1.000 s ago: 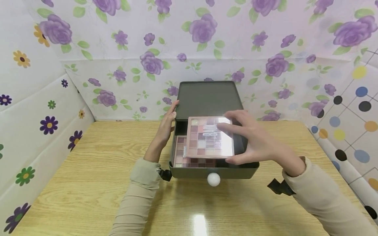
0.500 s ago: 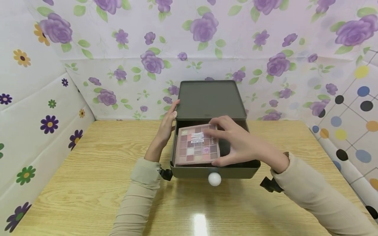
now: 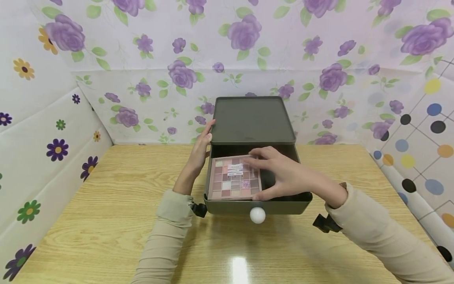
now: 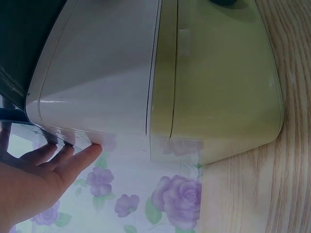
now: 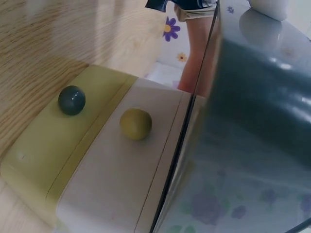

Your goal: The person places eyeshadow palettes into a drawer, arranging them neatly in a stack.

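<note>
A pinkish eyeshadow palette [image 3: 230, 179] with rows of colour squares and "BACK" lettering lies in the left part of a dark green drawer [image 3: 283, 207]. My right hand [image 3: 283, 173] holds this palette by its right end, thumb at the near edge and fingers at the far edge. The right wrist view shows the dark drawer front but not the right hand. My left hand [image 3: 196, 157] rests along the left side of the drawer cabinet [image 3: 253, 118], its fingers fairly straight. In the left wrist view, the left fingers [image 4: 80, 160] touch the cabinet's side.
Below the dark drawer sit a white drawer [image 5: 121, 165] with a yellow knob [image 5: 136, 124] and a yellow-green drawer [image 5: 43, 160] with a dark knob [image 5: 72, 100]. A white knob [image 3: 257, 215] juts from the dark drawer. Flowered sheeting [image 3: 152, 98] stands behind the wooden table [image 3: 106, 221].
My right hand has moved left and down with the palette, lowering it into the drawer over another palette that showed earlier. My left hand has stayed in place.
</note>
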Demonstrator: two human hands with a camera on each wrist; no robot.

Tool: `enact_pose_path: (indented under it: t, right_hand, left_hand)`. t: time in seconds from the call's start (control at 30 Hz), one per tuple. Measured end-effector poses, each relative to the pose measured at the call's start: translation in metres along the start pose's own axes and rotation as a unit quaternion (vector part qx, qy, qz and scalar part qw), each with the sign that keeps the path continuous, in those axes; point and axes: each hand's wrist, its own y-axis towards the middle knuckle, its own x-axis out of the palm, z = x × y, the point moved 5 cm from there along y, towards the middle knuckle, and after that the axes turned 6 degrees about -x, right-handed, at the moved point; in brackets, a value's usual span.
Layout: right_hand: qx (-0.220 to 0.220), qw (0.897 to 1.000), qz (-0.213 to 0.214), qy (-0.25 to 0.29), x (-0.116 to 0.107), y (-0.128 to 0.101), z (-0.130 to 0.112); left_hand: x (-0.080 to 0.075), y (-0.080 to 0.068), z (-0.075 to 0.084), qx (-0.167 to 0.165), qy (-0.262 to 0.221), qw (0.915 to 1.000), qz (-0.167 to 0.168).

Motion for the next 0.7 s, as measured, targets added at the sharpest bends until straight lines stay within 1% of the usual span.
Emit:
enact_pose_path:
  t: [0.1, 0.27, 0.3, 0.37, 0.43, 0.53, 0.6, 0.7]
  right_hand:
    - [0.002, 1.0, -0.018, 0.012, 0.003, -0.001, 0.001]
    - [0.026, 0.996, -0.048, 0.064, 0.005, -0.004, 0.002]
    - [0.032, 0.995, -0.051, 0.073, 0.005, -0.005, 0.001]
    - [0.035, 0.996, -0.045, 0.075, 0.003, -0.008, -0.001]
    - [0.031, 0.997, -0.024, 0.063, 0.0, -0.012, -0.005]
    - [0.012, 0.999, 0.039, 0.027, -0.008, -0.019, -0.014]
    - [0.003, 0.996, 0.087, 0.011, -0.013, -0.025, -0.02]
    - [-0.016, 0.987, 0.157, -0.005, -0.017, -0.034, -0.03]
  left_hand:
    - [0.0, 0.0, 0.0, -0.002, -0.001, 1.0, 0.002]
    - [0.0, 0.0, 0.0, -0.006, -0.003, 1.0, 0.004]
    - [0.0, 0.0, 0.0, -0.007, -0.003, 1.0, 0.004]
    - [0.001, 0.0, 0.0, -0.008, -0.004, 1.0, 0.004]
    - [0.001, 0.0, 0.0, -0.008, -0.004, 1.0, 0.003]
    - [0.001, 0.0, 0.0, -0.005, -0.004, 1.0, 0.005]
    - [0.001, 0.0, 0.0, -0.005, -0.004, 1.0, 0.008]
    - [0.0, 0.0, 0.0, -0.008, -0.002, 0.9999, 0.011]
